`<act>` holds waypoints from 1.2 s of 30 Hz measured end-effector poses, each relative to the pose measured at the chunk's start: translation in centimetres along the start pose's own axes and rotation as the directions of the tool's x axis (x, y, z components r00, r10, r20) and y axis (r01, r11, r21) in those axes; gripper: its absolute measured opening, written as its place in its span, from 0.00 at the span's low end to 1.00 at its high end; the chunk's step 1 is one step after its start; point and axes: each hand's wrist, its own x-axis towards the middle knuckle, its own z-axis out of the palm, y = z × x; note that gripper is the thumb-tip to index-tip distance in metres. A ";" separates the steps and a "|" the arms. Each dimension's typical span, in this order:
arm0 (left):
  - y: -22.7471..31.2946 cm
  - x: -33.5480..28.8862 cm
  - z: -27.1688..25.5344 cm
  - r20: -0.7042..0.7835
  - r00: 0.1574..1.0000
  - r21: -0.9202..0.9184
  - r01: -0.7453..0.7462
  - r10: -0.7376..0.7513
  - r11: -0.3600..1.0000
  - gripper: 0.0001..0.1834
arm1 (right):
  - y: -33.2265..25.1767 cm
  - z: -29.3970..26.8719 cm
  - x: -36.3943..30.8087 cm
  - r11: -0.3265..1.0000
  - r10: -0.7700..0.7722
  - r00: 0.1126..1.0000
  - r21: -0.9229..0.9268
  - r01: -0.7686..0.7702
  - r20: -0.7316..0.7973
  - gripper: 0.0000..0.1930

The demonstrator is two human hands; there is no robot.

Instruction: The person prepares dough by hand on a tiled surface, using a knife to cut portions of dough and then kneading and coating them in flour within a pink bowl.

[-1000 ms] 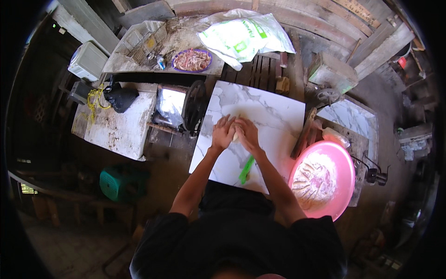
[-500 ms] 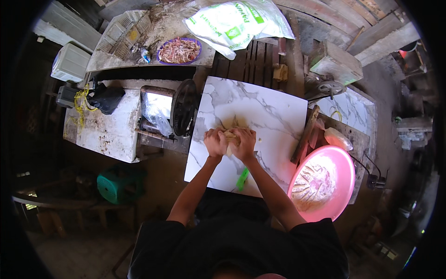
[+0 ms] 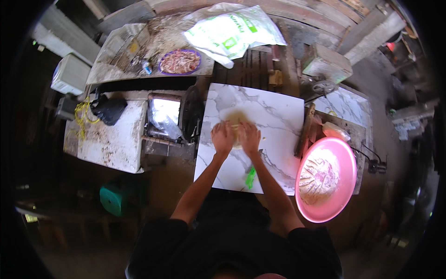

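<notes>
I see the left hand (image 3: 223, 138) and right hand (image 3: 249, 138) side by side, palms down, fingers curled over a pale lump of dough (image 3: 238, 122) near the middle of the marble slab (image 3: 274, 111). A green scraper (image 3: 251, 178) lies at its near edge; a pink basin (image 3: 346, 186) sits beside its right edge

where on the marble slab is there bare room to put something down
Bare room: the marble slab's far right corner, toward the wooden block, and its near left corner below the left hand. Crowded: the middle, where both hands, right hand included, press the dough, and near the green tool.
</notes>
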 end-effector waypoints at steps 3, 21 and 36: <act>-0.7 -2.0 -0.1 0.115 0.993 -0.130 0.013 0.002 0.991 0.16 | -0.8 0.3 -2.7 0.991 -0.021 1.000 -0.134 0.023 0.020 0.20; 1.2 2.3 -3.7 0.254 0.949 -0.431 -0.062 0.187 0.900 0.14 | -2.3 -6.1 -3.8 0.965 0.036 0.994 0.264 -0.009 -0.101 0.12; 12.3 -0.5 3.8 0.430 0.746 -0.660 -0.125 0.508 0.741 0.06 | 10.1 -13.6 2.3 0.837 0.167 0.757 -0.315 -0.448 -0.631 0.18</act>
